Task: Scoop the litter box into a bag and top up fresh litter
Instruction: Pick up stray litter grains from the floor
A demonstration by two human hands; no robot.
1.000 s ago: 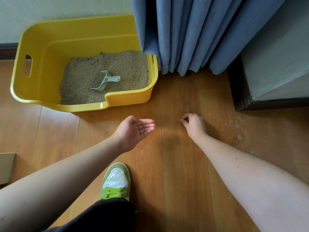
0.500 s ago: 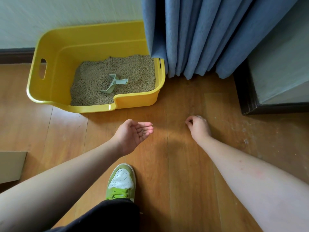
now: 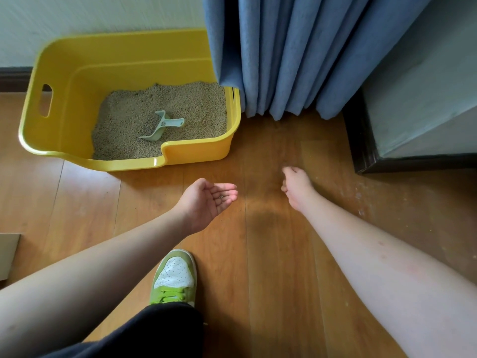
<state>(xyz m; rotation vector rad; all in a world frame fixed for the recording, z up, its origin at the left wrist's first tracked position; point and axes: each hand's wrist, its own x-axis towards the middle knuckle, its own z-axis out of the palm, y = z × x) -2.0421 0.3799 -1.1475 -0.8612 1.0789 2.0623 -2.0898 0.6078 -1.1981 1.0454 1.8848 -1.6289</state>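
Wood-plank floor (image 3: 271,267) ran across the whole view, meeting a pale wall (image 3: 90,14) at the top. No brand, label or readable writing showed on any item.

Litter box (image 3: 59,73), yellow, sat on the floor against the wall at upper left, with a handle slot in its left wall and a lowered lip along its near edge. Litter (image 3: 134,117) was heaped toward the box's right and near side, leaving the left floor of the box bare. Scoop (image 3: 161,126), pale green, lay on the litter near the low lip. Blue curtain (image 3: 296,52) hung over the box's right rear corner and reached down to the floor. Dark-based cabinet (image 3: 413,99) stood at right, its near edge bounding the floor on that side. Open floor lay between box, cabinet and the person (pale specks marked the boards by the cabinet). Cardboard edge (image 3: 7,254) showed at far left.

Left hand (image 3: 206,200) was held palm up, fingers relaxed and nearly straight, with a few small grains (image 3: 221,197) resting on the fingers, gripping nothing. Right hand (image 3: 296,187) was palm down, fingers curled under with the tips drawn together; whether they pinched anything could not be told. Both hands were in front of the box, apart from it, the left nearer. One green-and-white shoe (image 3: 175,277) stood below the left hand.
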